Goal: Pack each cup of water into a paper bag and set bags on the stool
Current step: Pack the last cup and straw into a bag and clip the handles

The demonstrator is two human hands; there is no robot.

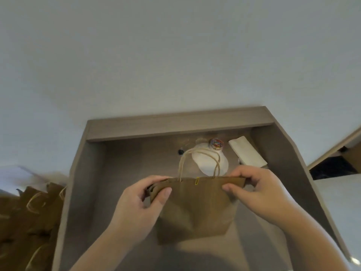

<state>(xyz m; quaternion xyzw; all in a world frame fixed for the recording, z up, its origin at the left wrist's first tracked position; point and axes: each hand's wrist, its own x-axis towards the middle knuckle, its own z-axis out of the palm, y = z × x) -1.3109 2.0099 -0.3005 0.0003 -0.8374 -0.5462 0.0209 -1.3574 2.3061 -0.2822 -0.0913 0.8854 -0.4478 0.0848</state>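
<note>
Both hands pinch the brown paper bag point(195, 208) by its clipped top edge: left hand point(144, 204) at the left corner, right hand point(259, 190) at the right.

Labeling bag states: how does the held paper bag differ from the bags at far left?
The held paper bag is pinched at its top corners by the left hand and right hand; the left bags are untouched. The held bag is over the desk; the left bags lie beside it. A yellow paper clip shuts the held bag; the blurred left bags show none. Both: brown paper, twine handles.
</note>
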